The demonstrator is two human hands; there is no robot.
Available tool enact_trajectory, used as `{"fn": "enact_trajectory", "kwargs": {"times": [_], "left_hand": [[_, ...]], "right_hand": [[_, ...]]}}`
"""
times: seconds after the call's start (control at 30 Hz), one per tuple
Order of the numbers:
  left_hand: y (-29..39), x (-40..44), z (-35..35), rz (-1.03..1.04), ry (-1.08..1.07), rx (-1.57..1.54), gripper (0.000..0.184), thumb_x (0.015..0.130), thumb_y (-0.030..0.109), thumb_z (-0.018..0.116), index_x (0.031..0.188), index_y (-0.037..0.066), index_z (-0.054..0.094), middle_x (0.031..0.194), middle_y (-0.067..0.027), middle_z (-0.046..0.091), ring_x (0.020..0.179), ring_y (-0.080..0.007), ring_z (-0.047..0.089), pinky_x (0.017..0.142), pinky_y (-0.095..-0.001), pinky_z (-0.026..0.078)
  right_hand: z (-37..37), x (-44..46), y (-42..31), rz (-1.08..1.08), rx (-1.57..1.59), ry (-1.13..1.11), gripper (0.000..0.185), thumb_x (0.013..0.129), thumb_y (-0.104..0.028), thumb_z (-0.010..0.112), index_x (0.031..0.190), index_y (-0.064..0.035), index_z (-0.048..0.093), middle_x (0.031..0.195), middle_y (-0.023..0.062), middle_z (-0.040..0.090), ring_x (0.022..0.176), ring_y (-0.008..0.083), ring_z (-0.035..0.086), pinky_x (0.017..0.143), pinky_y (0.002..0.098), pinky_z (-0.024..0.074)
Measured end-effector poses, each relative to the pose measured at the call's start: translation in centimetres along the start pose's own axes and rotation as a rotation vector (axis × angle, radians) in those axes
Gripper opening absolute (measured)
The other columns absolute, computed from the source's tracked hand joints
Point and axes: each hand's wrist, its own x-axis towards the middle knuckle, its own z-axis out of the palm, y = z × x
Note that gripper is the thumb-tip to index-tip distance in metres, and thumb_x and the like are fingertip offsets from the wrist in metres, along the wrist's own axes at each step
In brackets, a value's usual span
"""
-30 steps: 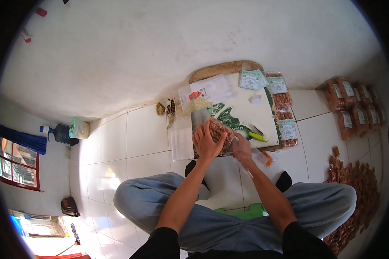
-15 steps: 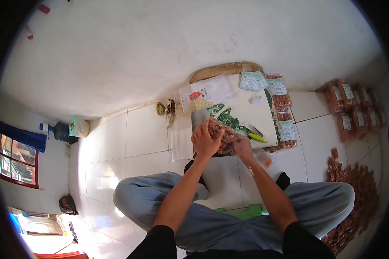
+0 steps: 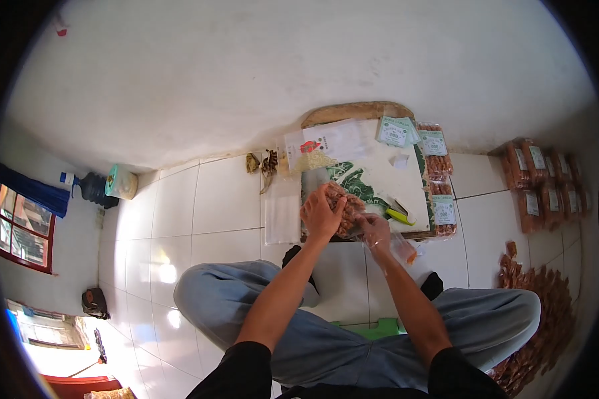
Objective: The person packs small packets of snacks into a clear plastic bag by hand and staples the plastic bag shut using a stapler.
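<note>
A clear plastic bag of brown snack pieces (image 3: 345,207) is held between both hands over the near edge of a low board (image 3: 379,179). My left hand (image 3: 322,211) wraps round the bag's left side, fingers over its top. My right hand (image 3: 374,231) grips the bag's right end, where loose clear plastic hangs down toward the wrist. Just right of the bag, a green-handled cutting tool (image 3: 400,215) rests on the board. Green printed labels (image 3: 397,131) lie at the board's far right, and a white printed sheet (image 3: 336,141) at its far left.
Labelled snack packs (image 3: 442,211) line the board's right edge. More filled packs (image 3: 531,163) stand by the right wall, with a heap of small brown packets (image 3: 539,312) nearer me. At left are a tub (image 3: 121,182) and a water bottle (image 3: 93,188). A green stool (image 3: 379,328) is beneath me.
The view has shifted slightly. Both hands still hold the bag, and my right fingers have changed position a little at its right end.
</note>
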Motion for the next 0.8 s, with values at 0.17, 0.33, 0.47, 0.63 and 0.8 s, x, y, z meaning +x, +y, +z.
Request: {"fn": "enact_trajectory", "kwargs": {"times": [0.17, 0.33, 0.47, 0.63, 0.8], "left_hand": [[-1.2, 0.4, 1.0, 0.095, 0.106, 0.03, 0.065, 0.09, 0.059, 0.053, 0.142, 0.024, 0.036, 0.135, -0.0148, 0.044, 0.132, -0.035, 0.036, 0.107, -0.056, 0.022], [-2.2, 1.3, -2.6, 0.136, -0.05, 0.02, 0.068, 0.089, 0.06, 0.053, 0.141, 0.018, 0.04, 0.139, -0.0174, 0.043, 0.131, -0.0359, 0.039, 0.107, -0.0527, 0.027], [-4.6, 1.5, -4.5, 0.797, -0.075, 0.184, 0.094, 0.077, 0.075, 0.055, 0.148, 0.017, 0.034, 0.152, -0.0146, 0.031, 0.141, -0.0323, 0.028, 0.113, -0.0489, 0.025], [-4.7, 0.1, -3.6, 0.91, -0.142, 0.31, 0.119, 0.057, 0.073, 0.072, 0.152, 0.018, 0.026, 0.157, -0.0128, 0.02, 0.146, -0.0313, 0.015, 0.116, -0.0518, 0.018], [-4.7, -0.5, -2.9, 0.84, -0.112, 0.308, 0.12, 0.056, 0.071, 0.075, 0.153, 0.02, 0.024, 0.159, -0.0101, 0.017, 0.148, -0.0299, 0.012, 0.117, -0.0538, 0.016]], "right_hand": [[-0.1, -0.7, -1.7, -0.026, -0.077, 0.017, 0.031, 0.088, -0.03, 0.066, 0.099, -0.0013, 0.07, 0.076, 0.0085, 0.071, 0.064, 0.0143, 0.064, 0.062, 0.0294, 0.0486], [-2.3, -2.4, -1.3, -0.186, 0.062, -0.089, 0.031, 0.092, -0.023, 0.059, 0.101, 0.0064, 0.065, 0.081, 0.0111, 0.071, 0.073, 0.0161, 0.066, 0.066, 0.0291, 0.0489], [-1.8, -0.2, 5.0, -0.199, 0.16, -0.265, 0.03, 0.091, -0.026, 0.059, 0.096, 0.001, 0.069, 0.083, 0.0076, 0.072, 0.08, 0.0162, 0.069, 0.071, 0.029, 0.0507], [-1.7, -1.1, 3.2, -0.496, -0.158, -0.225, 0.015, 0.083, -0.009, 0.068, 0.097, -0.0029, 0.07, 0.089, 0.0109, 0.072, 0.079, 0.0215, 0.07, 0.071, 0.0318, 0.053], [-0.7, 0.0, 7.0, -0.515, -0.115, -0.298, 0.024, 0.092, -0.018, 0.056, 0.105, -0.0008, 0.068, 0.094, 0.0118, 0.07, 0.084, 0.0226, 0.067, 0.077, 0.0327, 0.0532]]}}
